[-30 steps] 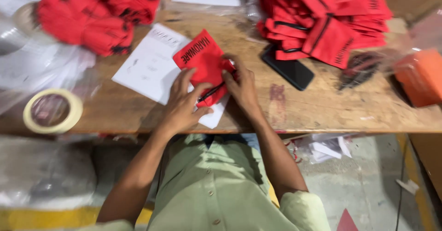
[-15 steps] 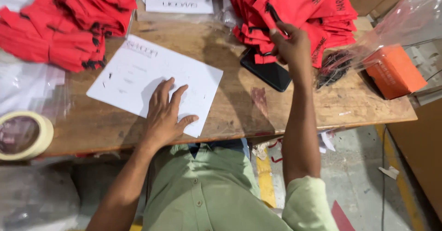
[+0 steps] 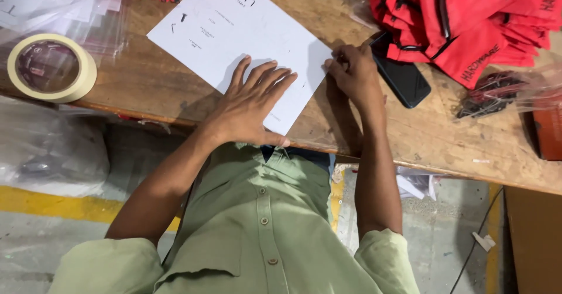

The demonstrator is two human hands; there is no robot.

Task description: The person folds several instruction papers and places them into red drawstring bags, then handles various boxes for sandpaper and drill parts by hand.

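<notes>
Left hand (image 3: 254,103) is spread flat on the white printed sheet (image 3: 234,33), gripping nothing, probably just pinning it to the wooden table (image 3: 363,124). Right hand (image 3: 351,71) pinches the sheet's right corner, looks like to steady or fold it. Just right of that pinch lies a black phone (image 3: 404,80); beyond it, red zip pouches (image 3: 468,19). Far left of the flat palm, a cream tape roll (image 3: 50,65).

Red pouch pile (image 3: 468,19) cut off by top and right edges. Orange box (image 3: 549,131) cropped at right. Phone (image 3: 404,78) partly hidden under pouches. Paper sheet (image 3: 234,30) corner covered by left hand (image 3: 252,103). Bagged dark items (image 3: 490,92) too blurred to identify.
</notes>
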